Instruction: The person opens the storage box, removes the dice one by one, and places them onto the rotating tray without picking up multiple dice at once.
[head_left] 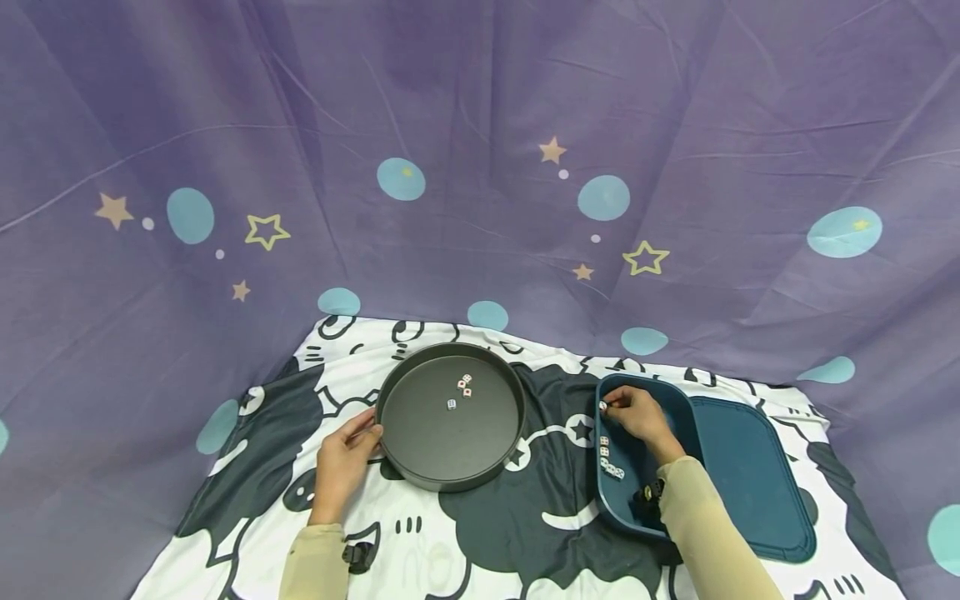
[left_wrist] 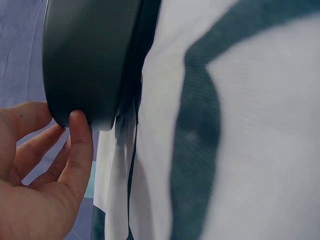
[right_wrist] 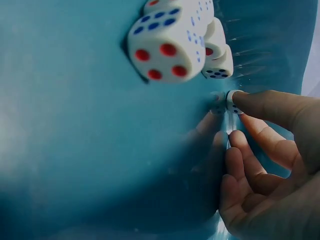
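In the head view a round dark grey pan (head_left: 450, 442) lies on the cloth, several dice (head_left: 467, 392) on its floor. My left hand (head_left: 347, 467) grips the pan's left rim. The left wrist view shows the thumb (left_wrist: 80, 130) on the outer wall and fingers over the edge. Inside a blue rectangular container (head_left: 633, 467), my right hand (head_left: 641, 421) pinches a white die (right_wrist: 234, 102) between thumb and forefinger, against the left wall. Several other dice (head_left: 604, 452) line that wall, nearer me. Large in the right wrist view, one die (right_wrist: 165, 55) shows red and blue dots.
A flat blue lid (head_left: 742, 475) lies right of the container. Black-and-white cartoon cloth (head_left: 420, 542) covers the table, showing between pan and container. A purple curtain (head_left: 480, 242) with stars and blue ovals hangs behind. Each wrist wears a small black device.
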